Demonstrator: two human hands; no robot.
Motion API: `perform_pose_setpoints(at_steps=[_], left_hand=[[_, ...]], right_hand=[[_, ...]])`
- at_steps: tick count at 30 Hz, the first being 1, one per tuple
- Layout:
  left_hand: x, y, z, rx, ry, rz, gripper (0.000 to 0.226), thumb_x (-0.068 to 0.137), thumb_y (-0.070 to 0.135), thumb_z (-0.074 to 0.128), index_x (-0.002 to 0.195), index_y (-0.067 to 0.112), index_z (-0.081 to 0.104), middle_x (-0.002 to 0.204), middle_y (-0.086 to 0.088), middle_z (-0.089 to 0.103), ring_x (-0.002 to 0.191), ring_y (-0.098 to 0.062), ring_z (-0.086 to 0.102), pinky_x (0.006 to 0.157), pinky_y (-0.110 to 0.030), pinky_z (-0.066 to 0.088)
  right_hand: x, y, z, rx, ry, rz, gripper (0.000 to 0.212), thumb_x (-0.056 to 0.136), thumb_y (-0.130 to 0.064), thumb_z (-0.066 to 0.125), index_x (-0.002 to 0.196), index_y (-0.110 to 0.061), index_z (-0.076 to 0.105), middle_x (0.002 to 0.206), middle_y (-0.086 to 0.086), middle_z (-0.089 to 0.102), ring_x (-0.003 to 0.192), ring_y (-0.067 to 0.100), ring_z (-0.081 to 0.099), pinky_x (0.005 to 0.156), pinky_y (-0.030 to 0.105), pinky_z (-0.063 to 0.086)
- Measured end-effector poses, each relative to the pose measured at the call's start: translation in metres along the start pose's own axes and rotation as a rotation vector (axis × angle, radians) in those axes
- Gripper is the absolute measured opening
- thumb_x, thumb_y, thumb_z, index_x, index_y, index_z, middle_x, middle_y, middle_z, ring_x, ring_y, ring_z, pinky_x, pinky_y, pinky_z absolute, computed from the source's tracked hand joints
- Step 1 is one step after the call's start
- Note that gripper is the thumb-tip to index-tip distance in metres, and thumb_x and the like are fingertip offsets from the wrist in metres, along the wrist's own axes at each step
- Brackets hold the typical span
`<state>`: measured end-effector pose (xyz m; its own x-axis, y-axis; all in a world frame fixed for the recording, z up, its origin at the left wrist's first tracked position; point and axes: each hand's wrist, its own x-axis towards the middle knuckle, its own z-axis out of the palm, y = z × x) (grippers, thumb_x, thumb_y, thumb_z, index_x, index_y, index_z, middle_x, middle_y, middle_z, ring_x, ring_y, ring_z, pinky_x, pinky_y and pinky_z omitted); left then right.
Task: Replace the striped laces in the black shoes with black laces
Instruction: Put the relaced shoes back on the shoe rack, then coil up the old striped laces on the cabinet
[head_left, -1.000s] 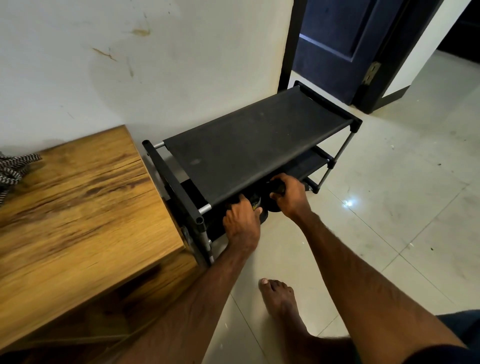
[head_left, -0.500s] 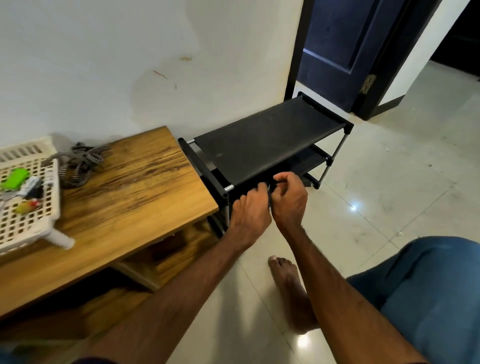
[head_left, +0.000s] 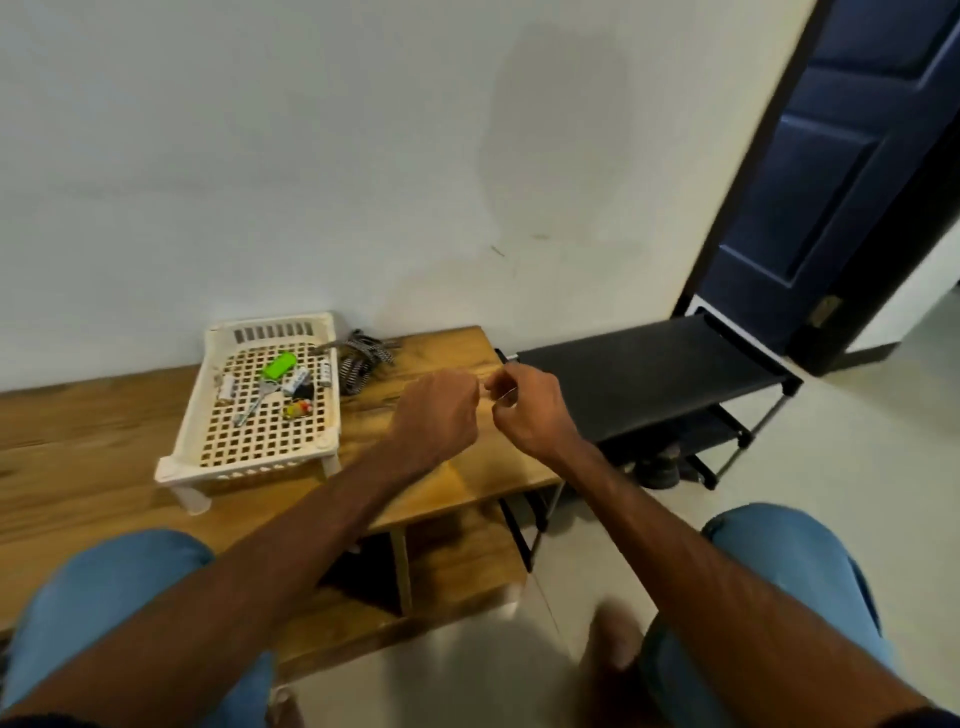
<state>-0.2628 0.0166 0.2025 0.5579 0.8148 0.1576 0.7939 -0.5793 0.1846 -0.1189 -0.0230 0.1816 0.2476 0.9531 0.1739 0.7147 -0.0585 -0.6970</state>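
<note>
A bundle of striped laces (head_left: 361, 361) lies on the wooden table (head_left: 104, 452), just right of the white tray. One black shoe (head_left: 658, 466) shows dimly on the low shelf of the black shoe rack (head_left: 649, 384); I cannot make out its lacing. My left hand (head_left: 441, 410) and my right hand (head_left: 524, 410) hover close together above the table's right end. Their fingers are loosely curled, and nothing shows in them.
A white lattice tray (head_left: 260, 441) on the table holds a green item, keys and small bits. A dark blue door (head_left: 831, 171) stands open at the right. My knees in blue shorts and a bare foot (head_left: 615, 642) are below, on the tiled floor.
Both hands have let go of the shoes on the rack's low shelf. They have drawn back and up over the table. The view has risen and swung left.
</note>
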Motion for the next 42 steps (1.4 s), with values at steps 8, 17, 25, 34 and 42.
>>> perform_pose_setpoints(at_steps=[8,17,25,34,42], left_hand=[[0.029,-0.09,-0.01,-0.005,0.014,-0.275,0.019,0.092,0.018,0.066,0.11,0.013,0.066,0.109,-0.009,0.069,0.103,-0.028,0.065,0.08,-0.037,0.05],[0.053,-0.126,-0.001,0.103,-0.026,-0.424,0.027,0.091,0.016,0.067,0.117,0.012,0.061,0.12,-0.014,0.062,0.125,-0.035,0.047,0.094,-0.041,0.049],[0.053,-0.096,-0.011,0.058,0.05,-0.276,0.025,0.089,0.016,0.067,0.114,0.012,0.067,0.116,-0.011,0.064,0.122,-0.031,0.045,0.096,-0.041,0.047],[0.075,-0.066,-0.016,0.002,0.005,-0.096,0.042,0.096,0.029,0.065,0.134,0.013,0.055,0.127,-0.008,0.063,0.123,-0.027,0.05,0.1,-0.044,0.047],[0.092,-0.101,-0.043,-0.55,0.044,-0.075,0.017,0.101,0.022,0.059,0.098,0.016,0.075,0.079,0.008,0.077,0.083,-0.005,0.073,0.081,-0.024,0.052]], right_hand=[[0.101,-0.033,0.087,-0.106,-0.259,-0.137,0.076,0.08,-0.025,0.085,0.145,-0.013,0.049,0.145,0.008,0.052,0.131,0.024,0.049,0.104,0.036,0.047],[0.158,-0.03,0.162,-0.282,-0.281,-0.379,0.023,0.092,-0.019,0.068,0.113,-0.012,0.071,0.112,0.017,0.066,0.108,0.036,0.057,0.091,0.04,0.049],[0.143,0.003,0.06,-0.238,-0.383,-0.045,0.032,0.089,-0.016,0.079,0.12,-0.013,0.074,0.104,0.004,0.071,0.084,0.015,0.064,0.06,0.019,0.046],[0.124,-0.02,0.02,-0.166,-0.393,-0.127,0.029,0.106,-0.025,0.056,0.127,-0.013,0.072,0.128,0.008,0.068,0.113,0.02,0.06,0.085,0.026,0.039],[0.132,-0.032,-0.01,0.09,-0.328,-0.186,0.027,0.104,-0.029,0.059,0.106,-0.012,0.08,0.103,0.011,0.078,0.102,0.026,0.07,0.089,0.04,0.055]])
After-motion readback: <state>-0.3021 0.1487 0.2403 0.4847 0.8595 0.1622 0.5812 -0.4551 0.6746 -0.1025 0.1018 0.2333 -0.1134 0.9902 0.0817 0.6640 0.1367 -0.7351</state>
